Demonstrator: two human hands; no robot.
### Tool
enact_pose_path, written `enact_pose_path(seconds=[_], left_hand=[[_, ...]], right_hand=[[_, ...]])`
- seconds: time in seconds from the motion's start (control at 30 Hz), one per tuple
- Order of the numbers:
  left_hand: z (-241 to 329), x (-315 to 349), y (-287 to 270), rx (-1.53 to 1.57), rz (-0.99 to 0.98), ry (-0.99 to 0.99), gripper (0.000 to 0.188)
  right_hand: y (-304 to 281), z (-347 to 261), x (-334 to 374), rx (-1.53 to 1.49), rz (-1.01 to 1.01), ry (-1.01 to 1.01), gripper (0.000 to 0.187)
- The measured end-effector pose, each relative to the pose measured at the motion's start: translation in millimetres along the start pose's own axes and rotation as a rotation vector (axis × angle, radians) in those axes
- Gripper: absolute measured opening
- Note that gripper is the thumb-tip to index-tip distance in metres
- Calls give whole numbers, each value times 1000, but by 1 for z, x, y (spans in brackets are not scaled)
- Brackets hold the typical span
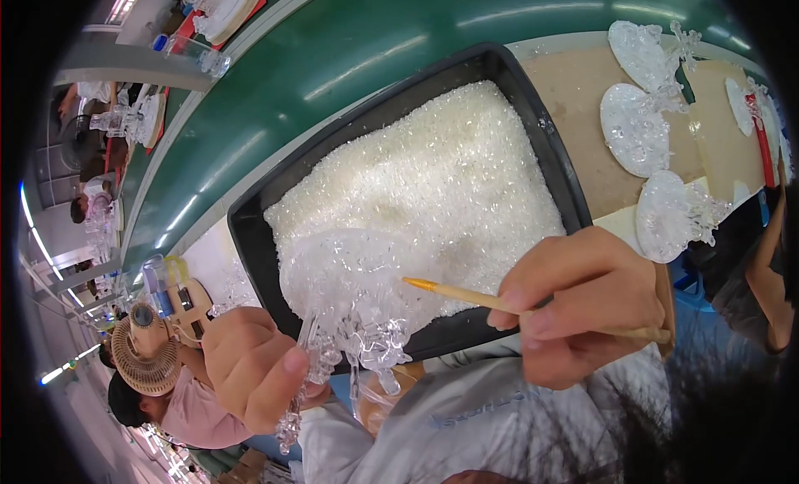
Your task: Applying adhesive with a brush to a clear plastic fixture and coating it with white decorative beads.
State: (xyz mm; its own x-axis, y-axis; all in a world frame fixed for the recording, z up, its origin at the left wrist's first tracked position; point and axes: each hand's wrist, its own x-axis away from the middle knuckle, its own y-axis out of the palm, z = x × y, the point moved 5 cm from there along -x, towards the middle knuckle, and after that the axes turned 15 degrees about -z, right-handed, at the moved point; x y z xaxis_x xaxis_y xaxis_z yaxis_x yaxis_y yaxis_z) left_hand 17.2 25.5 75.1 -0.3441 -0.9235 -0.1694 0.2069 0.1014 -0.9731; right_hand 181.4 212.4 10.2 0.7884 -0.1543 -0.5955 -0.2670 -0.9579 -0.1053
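Observation:
My left hand [248, 363] is closed around the branching clear stems of a transparent figurine [366, 334]. Its round, frosted disc base tilts over the near left part of a black tray [545, 134]. White glittering granules [416, 168] fill much of that tray. Between the fingers and thumb of my right hand [587, 309] is a slim wooden-handled brush [462, 293]. The brush's yellowish tip points left, close to the disc's right side; I cannot tell whether they touch. The left fingertips are partly hidden behind the clear stems.
Several similar clear figurines with round bases [637, 130] lie on brown board [566, 84] at the right. A green conveyor belt [358, 59] curves behind the tray. At left stand a beige fan [146, 351] and a person in pink [204, 409]; another person's arm [766, 284] shows at right.

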Motion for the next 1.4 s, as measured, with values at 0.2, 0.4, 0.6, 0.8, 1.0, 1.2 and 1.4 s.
enact_pose_path(seconds=[0.2, 0.4, 0.6, 0.8, 1.0, 1.2, 1.4], left_hand=[[1, -1, 3, -59, 98, 5, 38], [4, 9, 13, -81, 196, 15, 33], [10, 8, 13, -104, 328, 20, 27], [14, 4, 11, -117, 299, 4, 25], [18, -2, 6, -101, 232, -11, 23], [18, -2, 6, -10, 176, -20, 24], [21, 5, 10, -2, 170, 33, 25]], right_hand=[[2, -2, 6, -89, 28, 23, 30], [-1, -2, 14, -183, -59, 84, 29], [-2, -2, 14, -250, -155, 126, 31], [-1, 0, 11, -273, -172, 89, 38], [0, 0, 7, -289, -217, 108, 36], [5, 0, 10, -414, -230, 166, 27], [-2, 1, 1, -414, -246, 195, 28]])
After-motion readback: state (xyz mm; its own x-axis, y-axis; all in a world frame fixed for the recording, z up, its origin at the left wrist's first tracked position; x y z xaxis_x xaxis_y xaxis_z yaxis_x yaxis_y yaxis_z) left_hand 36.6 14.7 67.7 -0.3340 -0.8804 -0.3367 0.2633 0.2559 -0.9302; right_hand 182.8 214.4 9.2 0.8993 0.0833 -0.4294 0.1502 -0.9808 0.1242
